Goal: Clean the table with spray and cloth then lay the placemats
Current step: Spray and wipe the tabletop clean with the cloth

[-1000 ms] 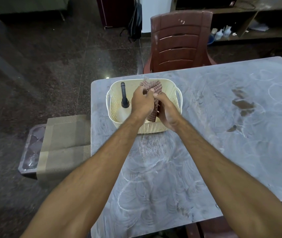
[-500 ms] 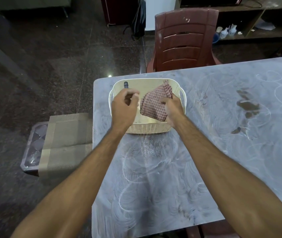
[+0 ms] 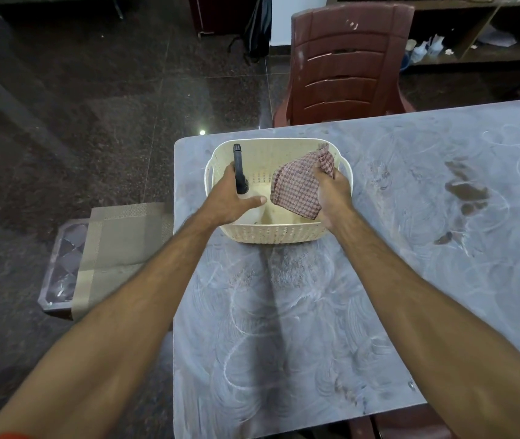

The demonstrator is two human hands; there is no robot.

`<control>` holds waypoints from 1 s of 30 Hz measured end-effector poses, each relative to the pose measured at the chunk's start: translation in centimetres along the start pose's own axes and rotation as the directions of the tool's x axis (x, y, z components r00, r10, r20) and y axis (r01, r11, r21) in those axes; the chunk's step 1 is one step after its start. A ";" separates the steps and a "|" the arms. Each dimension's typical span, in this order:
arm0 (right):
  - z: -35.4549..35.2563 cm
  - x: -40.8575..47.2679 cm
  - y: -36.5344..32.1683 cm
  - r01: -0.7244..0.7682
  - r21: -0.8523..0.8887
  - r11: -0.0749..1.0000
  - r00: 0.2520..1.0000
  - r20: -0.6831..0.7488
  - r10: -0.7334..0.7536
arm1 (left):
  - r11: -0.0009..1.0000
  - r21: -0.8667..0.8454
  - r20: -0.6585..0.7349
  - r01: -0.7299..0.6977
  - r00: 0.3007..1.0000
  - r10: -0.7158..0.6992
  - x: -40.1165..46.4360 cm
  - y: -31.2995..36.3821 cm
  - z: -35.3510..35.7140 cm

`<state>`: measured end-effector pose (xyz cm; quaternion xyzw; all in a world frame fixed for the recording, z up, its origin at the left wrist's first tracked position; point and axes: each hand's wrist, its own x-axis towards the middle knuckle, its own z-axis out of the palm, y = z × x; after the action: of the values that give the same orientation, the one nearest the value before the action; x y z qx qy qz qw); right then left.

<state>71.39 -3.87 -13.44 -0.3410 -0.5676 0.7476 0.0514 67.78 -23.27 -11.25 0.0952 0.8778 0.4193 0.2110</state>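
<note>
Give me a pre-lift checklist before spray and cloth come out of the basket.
1. Left hand grip on the spray bottle: ok, fingers wrap round the body below the black nozzle.
2. Right hand grip on the checked cloth: ok, bunched at one edge.
3. Basket steady on the table: ok, sits flat near the far left corner.
4. Bottle holds liquid: cannot tell.
5. Dirt to clean located: ok, dark stains to the right.
6. Placemats ready: ok, lying on a stool left of the table.
</note>
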 end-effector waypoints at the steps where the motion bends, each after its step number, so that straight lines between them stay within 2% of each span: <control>1: -0.1 0.0 0.1 -0.002 -0.003 1.000 1.000 -0.004 0.002 | 1.000 0.000 0.004 0.002 1.000 -0.002 0.4 -0.2 0.2; 6: -0.4 -0.1 0.5 0.011 -0.003 1.000 1.000 -0.016 -0.011 | 1.000 -0.008 -0.047 0.014 0.999 -0.015 2.3 -0.2 0.6; 11: -0.4 -0.3 0.1 0.029 -0.030 0.999 1.000 -0.010 -0.029 | 0.999 -0.016 -0.054 -0.043 0.998 0.042 3.2 -0.7 1.1; 18: -0.5 -1.4 -0.5 0.077 -0.041 0.996 0.997 0.000 -0.077 | 0.987 0.013 -0.136 -0.163 0.977 0.163 2.3 0.8 0.6; 23: -1.1 -2.5 -2.1 0.107 0.012 0.994 0.994 0.012 -0.108 | 0.955 -0.006 -0.276 -0.297 0.918 0.284 -0.3 3.9 -1.7; 25: -1.4 -3.0 -2.8 0.105 0.047 0.993 0.994 0.011 -0.106 | 0.939 0.006 -0.389 -0.344 0.864 0.319 -1.5 5.0 -2.5; 30: -1.8 -4.6 -4.7 0.159 0.111 0.981 0.986 0.024 -0.162 | 0.906 -0.101 -0.591 -0.410 0.758 0.277 -5.6 7.0 -3.9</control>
<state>74.42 -2.90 -7.47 -0.2786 -0.5525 0.7763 0.1206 70.94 -23.44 -2.01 0.1033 0.8144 0.5562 -0.1294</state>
